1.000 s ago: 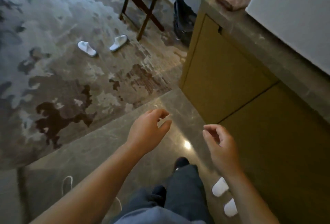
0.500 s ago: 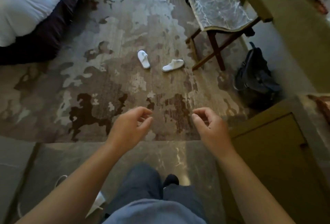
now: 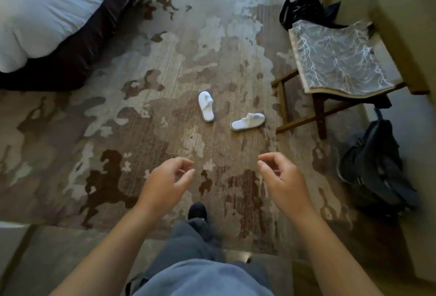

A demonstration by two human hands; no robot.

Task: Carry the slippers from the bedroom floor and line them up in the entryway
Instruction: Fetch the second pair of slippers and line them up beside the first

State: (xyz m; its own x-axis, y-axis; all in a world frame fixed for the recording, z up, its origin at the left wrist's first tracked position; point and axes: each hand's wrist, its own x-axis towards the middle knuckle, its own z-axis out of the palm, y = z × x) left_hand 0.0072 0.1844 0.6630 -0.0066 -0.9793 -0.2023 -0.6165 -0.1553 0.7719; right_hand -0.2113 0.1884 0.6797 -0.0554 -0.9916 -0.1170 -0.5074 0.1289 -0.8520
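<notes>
While the fingers (image 3: 182, 166) of the left hand (image 3: 162, 186) curl loosely around nothing, those of the right hand (image 3: 283, 182) are equally slack and empty, both hands held out in front of the body at about waist height. Beyond them, well apart from either hand, two white slippers (image 3: 206, 106) lie on the patterned carpet (image 3: 118, 118): one points away toward the far edge of the carpet, the other (image 3: 247, 122) lies crosswise just beside the wooden stool (image 3: 339, 59) at the carpet's right edge. A dark backpack (image 3: 375, 166) slumps nearer on the right, and a bed (image 3: 47, 12) fills the far left corner. One foot (image 3: 197, 210) is on the carpet's near edge. Judged from this, the task is barely begun: neither slipper is picked up, and the carrying and the lining up in the entryway all remain.
</notes>
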